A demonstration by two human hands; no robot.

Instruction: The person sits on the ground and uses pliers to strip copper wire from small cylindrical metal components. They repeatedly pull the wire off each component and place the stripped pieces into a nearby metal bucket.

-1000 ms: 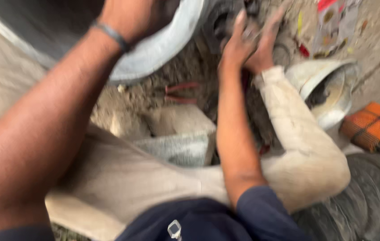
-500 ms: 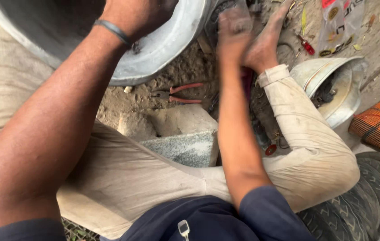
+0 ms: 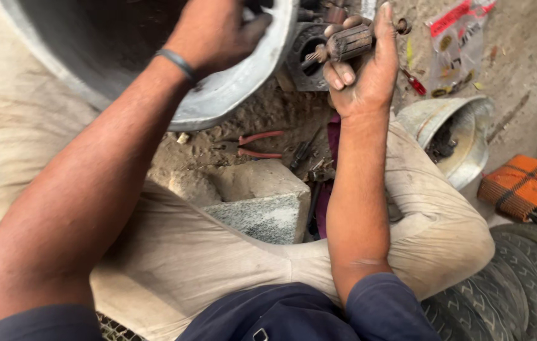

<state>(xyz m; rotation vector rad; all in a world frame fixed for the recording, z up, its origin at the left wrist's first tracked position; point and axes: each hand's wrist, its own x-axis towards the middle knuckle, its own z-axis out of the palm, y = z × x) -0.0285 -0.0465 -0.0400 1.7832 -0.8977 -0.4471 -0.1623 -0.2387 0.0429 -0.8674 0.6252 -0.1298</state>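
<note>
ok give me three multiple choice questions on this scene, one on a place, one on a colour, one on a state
1. Where do the pliers lie?
A. on the dirt beyond the stone block
B. inside the metal basin
C. on the tyre

2. What colour are the pliers' handles?
A. blue
B. red
C. yellow

3. What is the right hand doing?
A. resting flat on the knee
B. hanging empty
C. gripping a grooved rusty cylinder part

Answers: 1 A, they rest on soil between the block and the metal basin. 2 B, both handles show red. 3 C, the fingers wrap the part while the left hand holds the basin's rim.
</note>
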